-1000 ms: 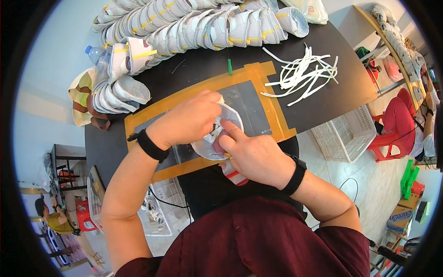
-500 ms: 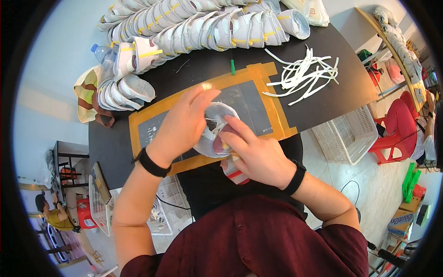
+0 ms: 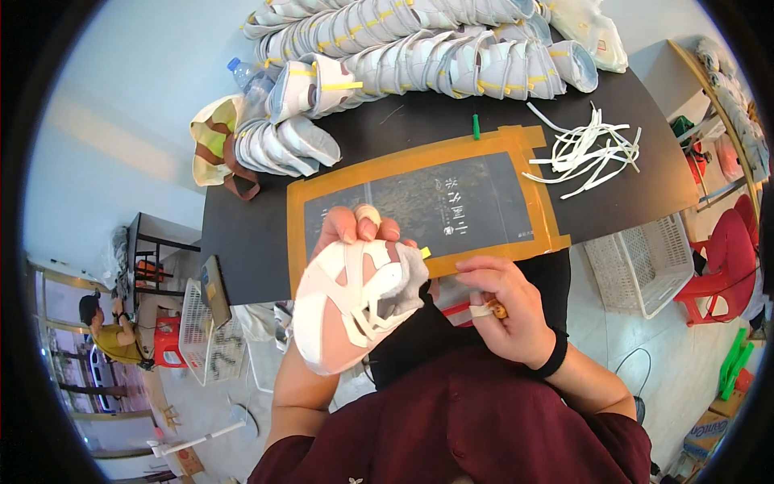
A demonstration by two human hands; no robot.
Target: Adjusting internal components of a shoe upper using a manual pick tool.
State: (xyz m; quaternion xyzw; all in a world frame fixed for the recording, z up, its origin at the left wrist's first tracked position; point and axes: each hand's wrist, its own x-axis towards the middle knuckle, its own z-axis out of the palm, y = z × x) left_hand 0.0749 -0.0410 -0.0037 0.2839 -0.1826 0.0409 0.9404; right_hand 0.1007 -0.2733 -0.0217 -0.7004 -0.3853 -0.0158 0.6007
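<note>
My left hand (image 3: 355,226) grips a white and pinkish-tan shoe upper (image 3: 326,319) from behind, its fingers over the edge and a band of tape round one fingertip. The upper is tilted with its toe toward me and its grey-lined opening to the right. White lace strips cross its front, and a yellow tab (image 3: 425,252) sticks out at the far side. Apart from the shoe, to its right, my right hand (image 3: 516,315) is curled round a small tool with an orange-brown handle (image 3: 498,309); the tool's working end cannot be made out.
Beneath the hands, a dark board (image 3: 419,202) is taped to the black table. White laces (image 3: 584,153) lie loose at the right, near a green-handled tool (image 3: 476,127). Stacked shoe uppers (image 3: 435,68) line the back. White crates (image 3: 641,266) stand beside the table; another person (image 3: 113,335) is far left.
The shoe upper has been turned from opening-up to showing its front, and lifted nearer to me in my left hand. My right hand has come out of its opening and moved away right.
</note>
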